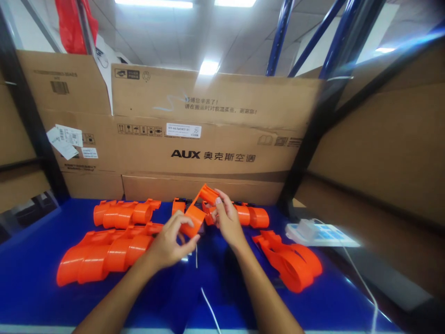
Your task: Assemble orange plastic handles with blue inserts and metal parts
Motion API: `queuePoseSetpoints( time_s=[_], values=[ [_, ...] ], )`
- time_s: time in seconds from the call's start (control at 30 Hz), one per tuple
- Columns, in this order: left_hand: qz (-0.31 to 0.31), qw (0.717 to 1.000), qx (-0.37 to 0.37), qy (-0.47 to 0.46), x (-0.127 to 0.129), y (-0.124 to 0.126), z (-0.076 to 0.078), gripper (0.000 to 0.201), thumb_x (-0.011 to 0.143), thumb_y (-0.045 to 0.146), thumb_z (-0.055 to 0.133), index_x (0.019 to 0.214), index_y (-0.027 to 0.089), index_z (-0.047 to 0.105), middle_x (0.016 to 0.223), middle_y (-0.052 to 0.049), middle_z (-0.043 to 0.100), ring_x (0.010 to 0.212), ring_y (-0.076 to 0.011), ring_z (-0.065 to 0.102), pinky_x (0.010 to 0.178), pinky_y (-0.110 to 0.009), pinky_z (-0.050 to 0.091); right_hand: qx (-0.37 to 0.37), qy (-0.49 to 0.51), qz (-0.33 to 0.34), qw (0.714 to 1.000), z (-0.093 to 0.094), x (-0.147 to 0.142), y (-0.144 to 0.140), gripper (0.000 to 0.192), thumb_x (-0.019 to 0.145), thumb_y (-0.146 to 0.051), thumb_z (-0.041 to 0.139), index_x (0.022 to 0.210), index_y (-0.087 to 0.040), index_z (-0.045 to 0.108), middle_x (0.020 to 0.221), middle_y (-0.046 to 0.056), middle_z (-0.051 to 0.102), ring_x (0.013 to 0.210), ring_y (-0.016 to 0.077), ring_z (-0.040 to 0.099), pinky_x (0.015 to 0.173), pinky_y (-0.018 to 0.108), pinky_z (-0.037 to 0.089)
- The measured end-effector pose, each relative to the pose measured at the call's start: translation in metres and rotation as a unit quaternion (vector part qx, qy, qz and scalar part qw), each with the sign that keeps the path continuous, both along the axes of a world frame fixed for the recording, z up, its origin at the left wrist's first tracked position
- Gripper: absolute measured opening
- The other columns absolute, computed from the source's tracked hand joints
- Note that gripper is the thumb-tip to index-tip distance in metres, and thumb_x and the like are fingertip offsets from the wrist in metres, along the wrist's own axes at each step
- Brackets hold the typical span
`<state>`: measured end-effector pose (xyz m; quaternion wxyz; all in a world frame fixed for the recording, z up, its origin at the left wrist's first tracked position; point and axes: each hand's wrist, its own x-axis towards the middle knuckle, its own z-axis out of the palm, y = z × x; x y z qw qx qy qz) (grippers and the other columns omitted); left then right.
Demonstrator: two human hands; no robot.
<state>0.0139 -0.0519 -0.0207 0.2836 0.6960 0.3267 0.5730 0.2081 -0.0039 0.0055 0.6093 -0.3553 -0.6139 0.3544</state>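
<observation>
Above the middle of the blue table, both my hands hold one curved orange plastic strip (195,217) with a coiled end. My left hand (172,239) is closed around its lower left part, thumb and fingers on the edges. At the upper right end, my right hand (226,217) pinches the narrower coiled part. Nested orange curved pieces lie in a front left row (107,255) near my left forearm and a back left row (123,214). More orange pieces (253,216) sit behind my right hand. A small dark object behind the strip is mostly hidden.
A separate pair of orange loops (295,268) lies at the right. Beyond it is a white power strip (323,233) with a plug and cable. Cardboard panels (222,134) wall off the back and sides. A white cord (210,310) runs to the front edge.
</observation>
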Motion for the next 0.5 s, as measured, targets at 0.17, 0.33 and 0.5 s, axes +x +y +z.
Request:
queuePoseSetpoints(
  time_s=[0.17,0.33,0.5],
  values=[
    [-0.095,0.993,-0.073,0.01,0.005,-0.011,-0.007,0.04,0.069,0.023,0.08,0.107,0.024,0.069,0.097,-0.006,0.066,0.063,-0.0139,0.059,0.055,-0.024,0.049,-0.048,0.086,-0.006,0.995,-0.006,0.005,0.006,0.044,0.083,-0.057,0.06,0.11,-0.022,0.056,0.06,-0.005,0.059,0.037,0.0076,0.036,0.034,0.019,0.027],
    [-0.079,0.984,-0.1,-0.128,0.0,0.002,0.002,0.052,0.079,0.033,0.071,0.129,0.023,0.057,0.1,-0.008,0.067,0.082,-0.0196,0.064,0.066,-0.026,0.051,-0.068,0.086,-0.016,0.994,-0.007,0.004,0.002,0.04,0.081,-0.058,0.063,0.096,-0.021,0.055,0.053,-0.006,0.058,0.035,0.0082,0.039,0.033,0.018,0.027],
    [-0.112,0.95,-0.224,-0.184,0.006,0.015,0.003,0.049,0.08,0.042,0.069,0.123,0.018,0.061,0.097,-0.01,0.071,0.078,-0.0192,0.066,0.067,-0.027,0.05,-0.07,0.033,0.036,0.996,-0.017,-0.016,-0.004,0.038,0.084,-0.058,0.059,0.093,-0.021,0.053,0.054,-0.005,0.06,0.033,0.0086,0.041,0.034,0.019,0.029]
  ],
)
